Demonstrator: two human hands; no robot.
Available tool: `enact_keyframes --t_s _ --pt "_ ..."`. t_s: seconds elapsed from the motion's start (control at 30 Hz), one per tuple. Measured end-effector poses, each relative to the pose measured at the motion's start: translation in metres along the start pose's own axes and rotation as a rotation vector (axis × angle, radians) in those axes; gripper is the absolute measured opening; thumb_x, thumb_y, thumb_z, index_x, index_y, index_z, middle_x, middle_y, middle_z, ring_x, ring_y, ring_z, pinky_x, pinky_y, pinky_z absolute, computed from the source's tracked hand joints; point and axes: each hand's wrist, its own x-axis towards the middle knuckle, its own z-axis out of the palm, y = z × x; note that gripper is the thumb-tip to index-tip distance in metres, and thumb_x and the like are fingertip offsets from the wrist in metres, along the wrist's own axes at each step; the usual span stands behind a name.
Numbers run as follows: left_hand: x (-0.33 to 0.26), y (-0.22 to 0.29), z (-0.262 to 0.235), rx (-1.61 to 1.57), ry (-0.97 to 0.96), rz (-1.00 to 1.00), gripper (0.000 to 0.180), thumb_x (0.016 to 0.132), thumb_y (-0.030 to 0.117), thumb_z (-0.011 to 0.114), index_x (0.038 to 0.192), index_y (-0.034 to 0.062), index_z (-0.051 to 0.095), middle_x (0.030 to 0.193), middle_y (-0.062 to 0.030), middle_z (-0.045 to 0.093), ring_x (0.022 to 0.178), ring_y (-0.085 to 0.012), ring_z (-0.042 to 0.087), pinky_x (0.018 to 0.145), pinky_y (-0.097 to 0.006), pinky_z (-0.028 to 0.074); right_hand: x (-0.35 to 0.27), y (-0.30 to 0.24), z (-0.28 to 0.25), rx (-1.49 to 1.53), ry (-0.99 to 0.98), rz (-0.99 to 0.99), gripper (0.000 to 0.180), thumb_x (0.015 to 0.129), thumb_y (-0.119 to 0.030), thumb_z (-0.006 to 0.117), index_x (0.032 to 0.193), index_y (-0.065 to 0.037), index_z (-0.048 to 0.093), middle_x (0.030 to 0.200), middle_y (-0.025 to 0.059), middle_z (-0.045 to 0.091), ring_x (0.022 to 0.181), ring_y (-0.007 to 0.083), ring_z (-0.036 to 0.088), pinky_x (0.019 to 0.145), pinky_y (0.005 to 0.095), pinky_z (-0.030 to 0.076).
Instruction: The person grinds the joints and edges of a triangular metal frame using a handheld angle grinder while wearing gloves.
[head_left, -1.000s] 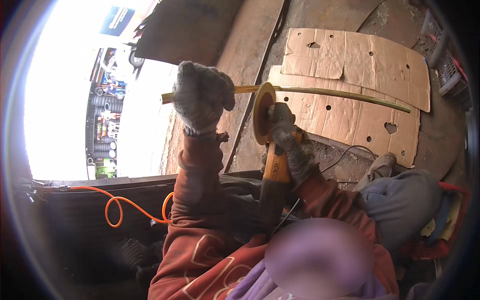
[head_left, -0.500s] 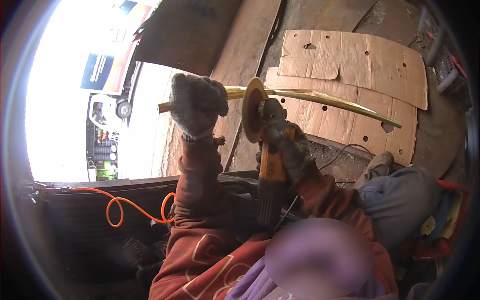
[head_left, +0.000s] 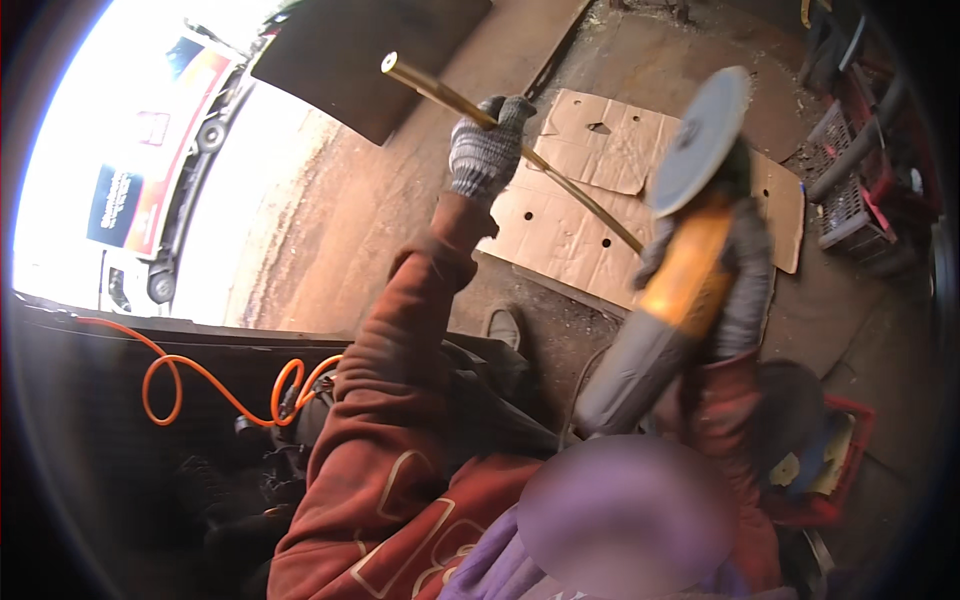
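The left hand (head_left: 487, 150), in a grey knitted glove, is closed tight around a thin brass-coloured rod (head_left: 440, 90). The hand is raised away from the body on an outstretched arm in a rust-red sleeve. The rod runs slantwise through the fist: its short upper end sticks out toward the upper left, and its longer lower part runs down to the right, over a sheet of cardboard (head_left: 570, 215), toward the other hand.

The right hand (head_left: 735, 270), also gloved in grey, is wrapped around the body of an angle grinder (head_left: 665, 310). The grinder has an orange middle section and a grey rear handle that points down toward the person's chest. Its round grey disc (head_left: 700, 135) sits at the top, tilted and facing left. The disc is clear of the rod, with the rod's lower end passing just left of the grinder's body.

The cardboard lies flat on a dirty concrete floor (head_left: 400, 190) and has several small holes cut in it. An orange coiled cord (head_left: 200, 375) loops along a dark ledge at the lower left. A red crate (head_left: 850, 440) sits at the lower right.
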Motion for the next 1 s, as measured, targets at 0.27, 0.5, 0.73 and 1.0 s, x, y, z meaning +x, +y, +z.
enact_keyframes --t_s 0.27,0.5,0.73,1.0 --pt "0.011 -0.06 0.022 0.053 -0.008 -0.585 0.054 0.084 0.054 0.052 0.094 0.0017 0.064 0.077 -0.0189 0.064 0.078 -0.0387 0.063 0.063 -0.046 0.052 0.027 -0.109 -0.107 -0.11 -0.155 -0.079 0.061 0.088 -0.045 0.054 0.129 -0.001 0.041 0.101 0.016 0.058 0.083 0.0269 0.059 0.073 0.0404 0.051" --pt "0.019 -0.058 0.021 -0.851 -0.097 -0.78 0.054 0.092 0.046 0.05 0.118 -0.0002 0.04 0.1 -0.024 0.054 0.091 -0.0459 0.057 0.073 -0.059 0.051 0.029 -0.085 -0.124 0.013 -0.256 0.045 0.054 0.088 -0.043 0.056 0.121 -0.001 0.049 0.093 0.0167 0.059 0.078 0.0308 0.059 0.07 0.0428 0.053" --pt "0.002 0.031 -0.01 -1.465 -0.479 -0.293 0.039 0.086 0.02 0.047 0.104 -0.0139 0.053 0.101 -0.0261 0.058 0.096 -0.0437 0.056 0.092 -0.052 0.044 0.018 -0.097 -0.128 -0.153 -0.167 -0.098 0.051 0.089 -0.039 0.056 0.123 -0.001 0.048 0.096 0.0184 0.06 0.078 0.0312 0.061 0.067 0.0423 0.054" --pt "0.004 0.058 -0.05 -1.169 -0.241 -0.066 0.038 0.088 0.025 0.048 0.099 -0.0104 0.058 0.095 -0.0229 0.061 0.092 -0.038 0.058 0.088 -0.049 0.045 0.024 -0.149 -0.165 -0.527 0.028 -0.45 0.04 0.087 -0.023 0.056 0.119 0.001 0.053 0.104 0.0157 0.062 0.088 0.0263 0.061 0.077 0.0366 0.052"
